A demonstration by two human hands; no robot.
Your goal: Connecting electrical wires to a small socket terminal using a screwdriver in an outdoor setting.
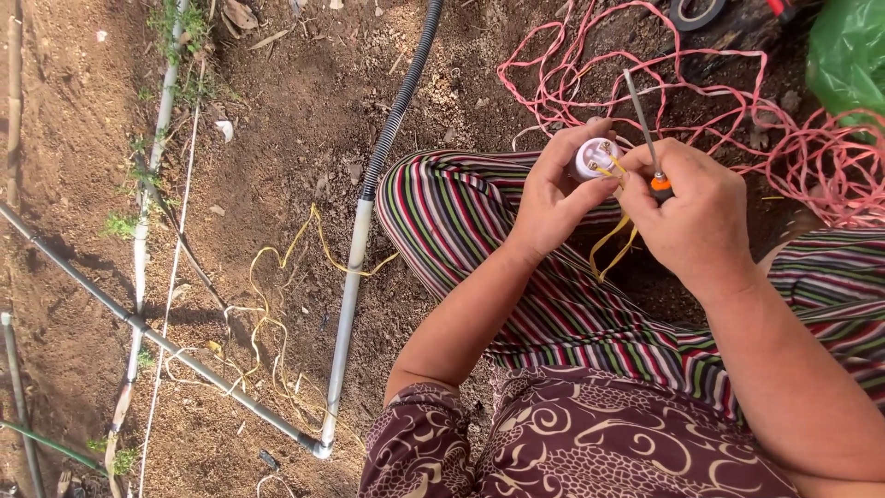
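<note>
You sit on bare brown soil (83, 138), dry and crumbly, with small green weeds (124, 224) sprouting along its left side. Across it lie a grey pipe (157, 341) running diagonally to an elbow joint at the lower middle, a white pipe (348, 304) joined to a black corrugated hose (401, 97) reaching the top edge, and loose yellow wire (267, 318) between them. At the top right corner a tangle of pink cord (802, 157) spreads over the ground beside a green plastic bag (848, 51) and a roll of dark tape (696, 11).

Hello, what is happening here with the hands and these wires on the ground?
A person sits on bare soil. The left hand holds a small round white plastic fitting with thin yellow wire running into it. The right hand grips a screwdriver with an orange collar and grey metal shaft beside the fitting. Tangled pink cord lies behind.
</note>
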